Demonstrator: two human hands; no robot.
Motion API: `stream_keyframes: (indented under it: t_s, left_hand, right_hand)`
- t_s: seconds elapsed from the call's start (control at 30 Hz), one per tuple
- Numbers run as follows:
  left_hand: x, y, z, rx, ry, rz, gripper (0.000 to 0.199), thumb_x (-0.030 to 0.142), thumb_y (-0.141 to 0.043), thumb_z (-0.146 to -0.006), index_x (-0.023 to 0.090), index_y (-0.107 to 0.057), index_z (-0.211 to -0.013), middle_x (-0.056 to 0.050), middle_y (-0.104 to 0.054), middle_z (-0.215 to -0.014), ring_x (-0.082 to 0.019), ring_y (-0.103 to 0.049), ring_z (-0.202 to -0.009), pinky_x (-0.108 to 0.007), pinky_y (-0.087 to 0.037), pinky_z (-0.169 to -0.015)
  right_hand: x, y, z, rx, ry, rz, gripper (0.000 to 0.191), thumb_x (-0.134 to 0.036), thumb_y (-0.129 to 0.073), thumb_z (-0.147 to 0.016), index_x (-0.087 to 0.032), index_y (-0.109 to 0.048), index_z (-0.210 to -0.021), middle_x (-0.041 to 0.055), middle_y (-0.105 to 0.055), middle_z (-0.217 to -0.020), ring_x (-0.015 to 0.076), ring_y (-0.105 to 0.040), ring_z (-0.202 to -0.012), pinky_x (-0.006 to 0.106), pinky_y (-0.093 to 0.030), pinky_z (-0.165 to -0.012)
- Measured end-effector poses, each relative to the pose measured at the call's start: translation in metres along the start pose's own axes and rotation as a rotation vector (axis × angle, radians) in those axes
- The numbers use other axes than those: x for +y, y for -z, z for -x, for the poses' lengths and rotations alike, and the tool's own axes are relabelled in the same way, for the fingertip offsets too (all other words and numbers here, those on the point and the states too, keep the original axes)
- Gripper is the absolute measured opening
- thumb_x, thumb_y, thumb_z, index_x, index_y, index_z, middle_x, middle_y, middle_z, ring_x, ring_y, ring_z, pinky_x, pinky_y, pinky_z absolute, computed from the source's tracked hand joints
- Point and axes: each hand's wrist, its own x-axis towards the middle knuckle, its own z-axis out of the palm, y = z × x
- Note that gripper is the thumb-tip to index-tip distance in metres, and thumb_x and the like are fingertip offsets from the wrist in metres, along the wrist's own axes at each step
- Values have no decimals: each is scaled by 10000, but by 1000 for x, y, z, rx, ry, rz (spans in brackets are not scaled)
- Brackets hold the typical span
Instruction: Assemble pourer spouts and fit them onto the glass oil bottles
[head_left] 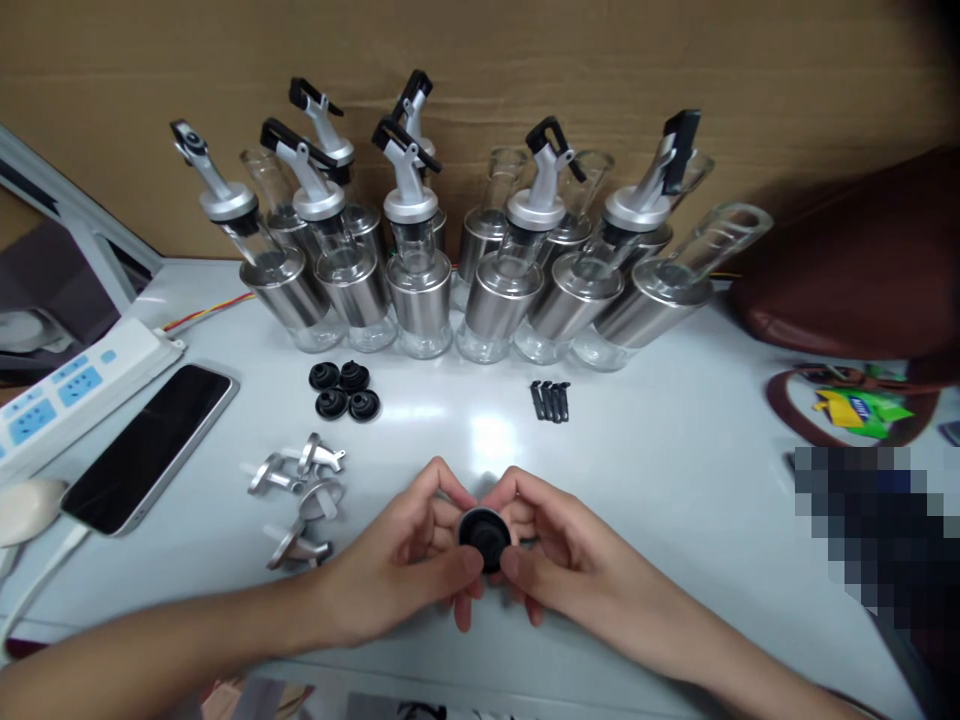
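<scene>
Hands: my left hand [431,540] and right hand [547,550] gripped a black cap [487,540].
Fitted: seven bottles [420,300] bore spouts [409,190].
Unfitted: stoppers [331,404], nozzles [320,500], levers [556,402].

Bright glare ctr tbl [675,470]; top R corner dark; edges stretched; lower R pixelated.
</scene>
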Motion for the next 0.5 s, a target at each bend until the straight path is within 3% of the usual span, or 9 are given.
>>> stream_keyframes:
  t_s: [0.17, 0.33, 0.5]
  left_hand:
    - [-2, 0, 1, -39, 22, -26, 414, 524, -614, -827, 220, -336, -873, 19, -618, -765, -89, -618, -574, -214, -474, -557]
    - [0, -2, 4, -36, 55, -111, 369, 485, -595, -854, 222, -338, -885, 12, -609, -764, -101, -633, -597, -220, -469, -578]
    - [3, -2, 6, -61, 42, -166, 428, 566, -579, -828, 212, -418, -1006, -9, -594, -793, -126, -634, -647, -247, -484, -600]
  right_hand:
    - [-1, -1, 3, -38, 5, 49, 143, -218, -548, -802, -207, -455, -910, -36, -503, -714, 88, -410, -589, 205, -302, -517]
    - [-1, -2, 4, -54, 9, 63, 147, -145, -499, -777, -210, -420, -883, -46, -517, -712, 89, -401, -601, 227, -294, -553]
    - [-6, -3, 4, -68, 22, 80, 159, -93, -501, -758, -213, -421, -825, -69, -470, -678, 81, -400, -592, 208, -293, -540]
